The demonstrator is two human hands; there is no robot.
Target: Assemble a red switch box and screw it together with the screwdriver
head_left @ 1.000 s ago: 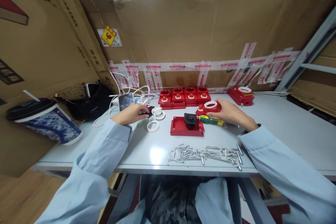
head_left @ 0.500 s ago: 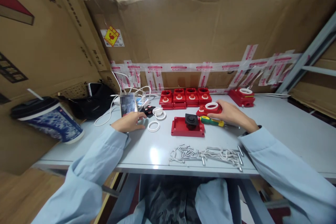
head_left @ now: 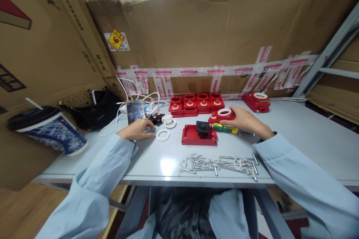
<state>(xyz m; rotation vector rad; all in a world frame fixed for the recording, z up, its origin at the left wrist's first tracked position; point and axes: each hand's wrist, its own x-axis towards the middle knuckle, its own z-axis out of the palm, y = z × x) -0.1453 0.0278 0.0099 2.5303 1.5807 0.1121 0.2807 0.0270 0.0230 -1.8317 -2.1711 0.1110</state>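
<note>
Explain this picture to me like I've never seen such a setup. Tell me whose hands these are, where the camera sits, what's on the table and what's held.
There is no machine here: a person works with two bare hands, seen by a camera worn on their head, facing forward and down. The right hand grips a red cover with a white ring on it. The left hand seems to hold nothing; its fingertips are close to a loose white ring. On the pale table lie a red base with a black square part, a green-and-yellow screwdriver and a spread of metal screws. Behind them, four red units stand in a row. A large cup is at far left.
</note>
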